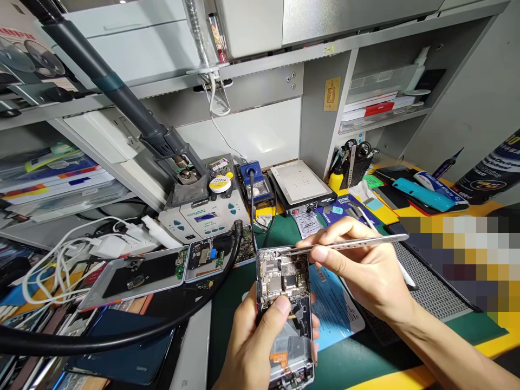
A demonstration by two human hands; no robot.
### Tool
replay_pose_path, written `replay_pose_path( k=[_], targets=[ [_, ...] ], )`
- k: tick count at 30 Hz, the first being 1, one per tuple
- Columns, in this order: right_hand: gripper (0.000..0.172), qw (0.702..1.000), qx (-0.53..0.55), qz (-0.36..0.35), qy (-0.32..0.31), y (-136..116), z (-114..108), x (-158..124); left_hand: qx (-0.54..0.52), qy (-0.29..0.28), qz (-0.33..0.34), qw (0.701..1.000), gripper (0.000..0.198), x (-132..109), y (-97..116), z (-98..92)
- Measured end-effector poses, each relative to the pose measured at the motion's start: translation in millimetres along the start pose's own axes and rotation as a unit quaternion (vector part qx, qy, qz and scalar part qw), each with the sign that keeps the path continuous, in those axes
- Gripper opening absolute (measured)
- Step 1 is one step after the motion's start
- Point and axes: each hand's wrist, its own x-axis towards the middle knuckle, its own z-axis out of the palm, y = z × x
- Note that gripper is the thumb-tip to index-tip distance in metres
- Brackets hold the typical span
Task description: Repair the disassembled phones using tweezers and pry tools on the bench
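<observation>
Tweezers [357, 244] pinched in the right hand [374, 273], reaching across the upper end of an opened phone [299, 319] gripped in the left hand [254, 344].
Left thumb presses at the lower part of the phone's circuit board [276, 284], its fingers curled around the right edge; right thumb and fingers squeeze the tweezers, whose tips meet the phone's upper end in view, though I cannot tell whether they touch. Beneath the phone and rightward lies a blue sheet [335, 309].
</observation>
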Motion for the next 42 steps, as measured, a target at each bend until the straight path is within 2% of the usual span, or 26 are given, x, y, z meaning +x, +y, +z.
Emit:
replay_pose_path(
  k=[13,21,27,42],
  targets=[
    [0.017,0.999,0.022,0.031,-0.005,-0.2,-1.0,0.0,0.019,0.007,0.006,1.000,0.071,0.9,-2.3,-0.4],
    [0.017,0.999,0.029,0.044,-0.014,-2.0,0.5,0.3,0.025,0.018,0.012,0.999,0.067,3.1,-5.5,-1.4],
    [0.016,0.999,0.043,0.020,-0.013,-0.8,0.6,0.5,0.004,0.026,0.008,1.000,0.069,3.0,-6.7,-1.3],
    [0.014,0.998,0.055,0.030,-0.022,-0.5,-0.2,1.3,0.027,0.031,-0.001,0.999,0.077,4.2,-8.3,-5.2]
  ],
)
